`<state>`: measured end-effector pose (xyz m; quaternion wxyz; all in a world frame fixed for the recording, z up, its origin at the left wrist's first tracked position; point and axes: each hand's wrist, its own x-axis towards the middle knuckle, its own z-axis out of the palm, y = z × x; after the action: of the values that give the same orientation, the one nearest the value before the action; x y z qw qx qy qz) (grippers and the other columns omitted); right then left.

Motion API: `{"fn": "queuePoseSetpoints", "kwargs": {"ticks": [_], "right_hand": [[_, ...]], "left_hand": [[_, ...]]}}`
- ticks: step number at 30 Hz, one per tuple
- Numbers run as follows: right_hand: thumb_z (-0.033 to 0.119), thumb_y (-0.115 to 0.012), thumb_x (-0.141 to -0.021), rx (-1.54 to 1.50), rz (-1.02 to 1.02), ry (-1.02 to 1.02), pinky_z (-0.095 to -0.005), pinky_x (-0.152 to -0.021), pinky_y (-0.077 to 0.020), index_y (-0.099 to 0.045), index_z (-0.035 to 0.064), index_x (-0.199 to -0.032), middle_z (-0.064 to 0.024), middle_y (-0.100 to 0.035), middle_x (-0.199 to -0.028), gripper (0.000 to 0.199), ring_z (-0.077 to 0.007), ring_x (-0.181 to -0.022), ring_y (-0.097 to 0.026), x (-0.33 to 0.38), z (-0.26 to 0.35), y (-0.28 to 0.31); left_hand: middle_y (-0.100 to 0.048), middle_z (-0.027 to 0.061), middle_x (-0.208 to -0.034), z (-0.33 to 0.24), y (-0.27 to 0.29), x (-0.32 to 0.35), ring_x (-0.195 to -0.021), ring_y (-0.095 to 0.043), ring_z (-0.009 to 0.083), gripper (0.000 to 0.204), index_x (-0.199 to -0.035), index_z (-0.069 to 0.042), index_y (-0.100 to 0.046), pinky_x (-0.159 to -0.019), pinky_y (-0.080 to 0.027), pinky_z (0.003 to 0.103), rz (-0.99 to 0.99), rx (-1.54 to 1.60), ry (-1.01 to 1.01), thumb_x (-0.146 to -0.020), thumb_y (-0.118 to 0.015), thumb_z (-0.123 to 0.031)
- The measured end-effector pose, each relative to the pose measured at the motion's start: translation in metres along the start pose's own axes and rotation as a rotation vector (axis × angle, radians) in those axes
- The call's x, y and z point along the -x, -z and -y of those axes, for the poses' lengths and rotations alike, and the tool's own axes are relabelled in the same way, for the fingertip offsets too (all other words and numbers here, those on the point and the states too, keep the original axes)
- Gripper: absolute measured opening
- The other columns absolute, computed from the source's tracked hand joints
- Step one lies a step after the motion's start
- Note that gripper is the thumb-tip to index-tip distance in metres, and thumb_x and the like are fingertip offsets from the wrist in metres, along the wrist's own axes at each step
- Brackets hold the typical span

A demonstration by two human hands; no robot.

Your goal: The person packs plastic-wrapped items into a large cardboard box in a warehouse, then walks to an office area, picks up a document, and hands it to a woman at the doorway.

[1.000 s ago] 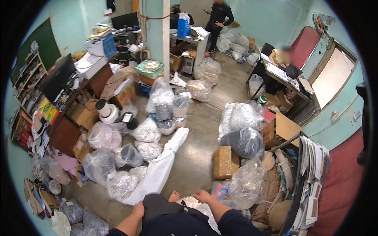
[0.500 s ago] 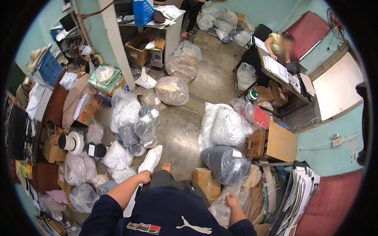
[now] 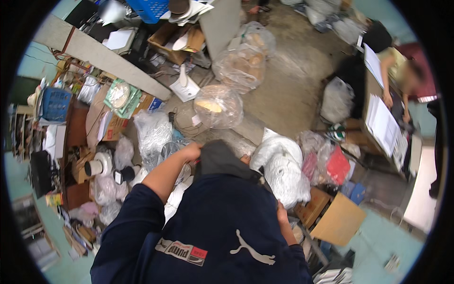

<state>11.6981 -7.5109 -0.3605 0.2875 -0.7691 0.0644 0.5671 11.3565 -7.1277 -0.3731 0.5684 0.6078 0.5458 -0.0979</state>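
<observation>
My left hand (image 3: pixel 191 152) is curled beside the dark grey cloth of my raised trouser leg (image 3: pixel 215 158); its fingertips are hidden, and I cannot make out what they hold. Behind that wrist lie clear plastic bags (image 3: pixel 153 130) and a white wrapped piece (image 3: pixel 177 201). On the other side my right hand (image 3: pixel 282 214) hangs low by my shirt, close to the lower end of a big white wrapped bundle (image 3: pixel 286 173). My body partly hides that hand, and its fingers do not show well. I cannot tell whether it touches the bundle.
Bagged rolls (image 3: pixel 217 106) and more bags (image 3: pixel 243 66) stand on the concrete floor ahead. An opened cardboard box (image 3: pixel 338 217) sits at the right. A person (image 3: pixel 402 71) is at a desk with papers (image 3: pixel 383 125). Cluttered shelves (image 3: pixel 78 128) line the left; a slanting pillar (image 3: pixel 109 57) is ahead.
I have stepped forward and turned a little, so the desk and floor bags appear closer. My left hand has moved up and ahead; my right hand has come nearer the white bundle.
</observation>
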Motion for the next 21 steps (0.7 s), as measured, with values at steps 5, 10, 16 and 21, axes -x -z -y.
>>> {"fn": "queuePoseSetpoints", "kwargs": {"ticks": [5, 10, 16, 21], "right_hand": [[0.033, -0.053, -0.091, 0.144, 0.089, -0.057, -0.0349, -0.063, -0.048, -0.059, 0.0044, -0.111, -0.0085, -0.062, -0.089, 0.035, -0.0221, -0.078, -0.062, -0.041, 0.178, 0.034], [0.034, -0.054, -0.092, 0.196, 0.067, -0.068, -0.0318, -0.068, -0.048, -0.059, 0.0013, -0.111, -0.0094, -0.064, -0.093, 0.038, -0.0207, -0.08, -0.062, -0.136, 0.34, 0.068], [0.034, -0.056, -0.091, -0.124, -0.003, 0.187, -0.0303, -0.077, -0.0479, -0.06, -0.0042, -0.109, -0.0124, -0.066, -0.096, 0.042, -0.0203, -0.086, -0.062, -0.252, 0.582, 0.09], [0.034, -0.053, -0.093, 0.459, -0.086, 0.434, -0.0342, -0.083, -0.0463, -0.058, -0.007, -0.111, -0.018, -0.066, -0.099, 0.045, -0.0245, -0.091, -0.062, -0.378, 0.74, 0.106]], "left_hand": [[-0.065, 0.007, -0.073, -0.17, 0.035, -0.1, -0.058, -0.06, 0.018, 0.024, -0.095, 0.001, -0.068, -0.052, -0.05, 0.031, 0.264, 0.346, 0.057, -0.074, -0.058, -0.005], [-0.065, 0.0093, -0.078, -0.324, 0.088, -0.252, -0.059, -0.062, 0.0187, 0.021, -0.095, 0.001, -0.066, -0.051, -0.053, 0.034, 0.285, 0.153, 0.055, -0.078, -0.06, -0.011], [-0.066, 0.0112, -0.079, -0.47, 0.159, -0.396, -0.067, -0.065, 0.0231, 0.021, -0.095, 0.004, -0.064, -0.057, -0.058, 0.039, 0.462, 0.102, 0.267, -0.081, -0.055, -0.009], [-0.064, 0.0107, -0.075, -0.566, 0.183, -0.512, -0.061, -0.063, 0.0202, 0.015, -0.089, 0.004, -0.063, -0.053, -0.057, 0.033, 0.429, 0.049, 0.386, -0.082, -0.054, -0.006]]}}
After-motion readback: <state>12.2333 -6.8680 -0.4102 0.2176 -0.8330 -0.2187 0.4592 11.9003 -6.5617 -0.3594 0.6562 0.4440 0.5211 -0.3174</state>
